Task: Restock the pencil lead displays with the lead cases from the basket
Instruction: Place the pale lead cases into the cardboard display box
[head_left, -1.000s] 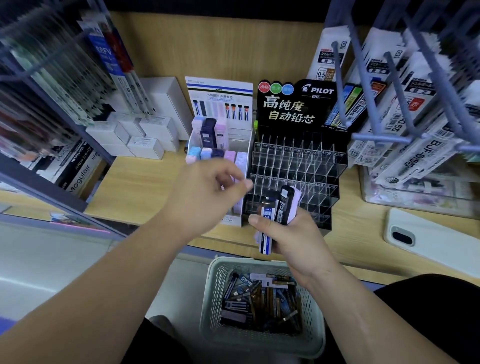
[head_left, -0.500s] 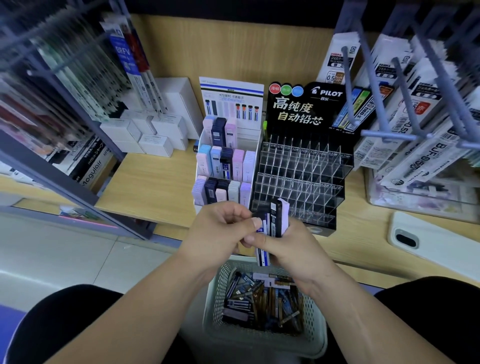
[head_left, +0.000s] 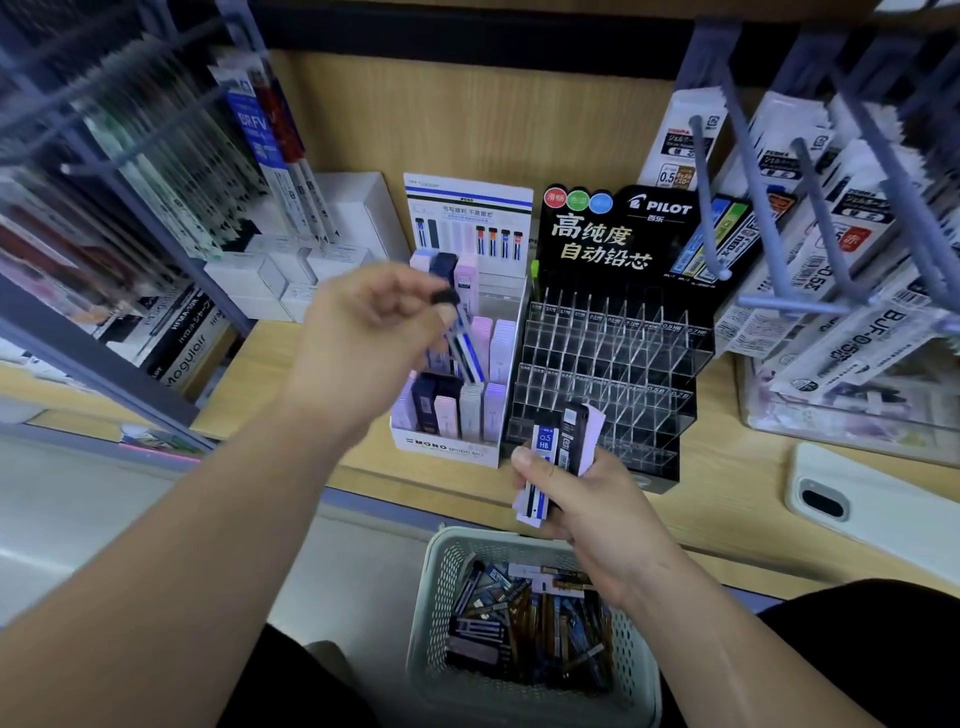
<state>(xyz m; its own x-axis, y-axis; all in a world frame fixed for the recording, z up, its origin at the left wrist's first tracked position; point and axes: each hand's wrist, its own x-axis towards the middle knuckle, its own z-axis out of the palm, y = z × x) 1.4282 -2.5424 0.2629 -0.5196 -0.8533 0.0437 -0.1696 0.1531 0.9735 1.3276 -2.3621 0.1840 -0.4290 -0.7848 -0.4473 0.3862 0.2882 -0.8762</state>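
On my feed I see a shelf (head_left: 737, 478) of matt wood grain, a rack (head_left: 623, 364) of clear glossy plastic, a white card box (head_left: 441, 448), a perforated white plastic basket (head_left: 436, 582), cases (head_left: 544, 447) in smooth shiny plastic, and a phone (head_left: 893, 493), glossy white.

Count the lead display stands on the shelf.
2. The white MONO display stands at centre, partly behind the left hand. The black PILOT display stands directly to its right. Hanging packs at both sides could hide others.

A light wooden shelf (head_left: 727, 483) with a matching back panel (head_left: 467, 119) stands above a pale, glossy floor (head_left: 78, 519)
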